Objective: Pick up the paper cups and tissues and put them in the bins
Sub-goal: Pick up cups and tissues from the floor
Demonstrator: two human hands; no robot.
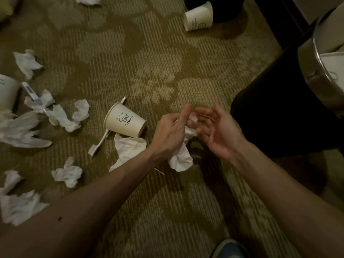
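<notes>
tissue [180, 159]: hangs down out of the left hand, long axis roughly up-and-down, with its bunched top right between the two sets of fingers
left hand [167, 131]: gripping the top of the tissue, most fingers curled on it, index sticking out straight
right hand [217, 131]: palm turned toward the tissue, fingers loose and a bit spread, holding nothing. The tips are blurry, so can't tell if they touch it
floor tissue [130, 148]: just left of the left knuckles, tucked against the cup
cup [124, 121]: on its side left of the left fingers, narrow end toward them
bin [316, 82]: beyond and right of the right fingers, well apart. The right hand is clearly closer, so I'd guess the tissue gets handed over or carried across
far cup [198, 17]: way past both hands, tipped over
</notes>
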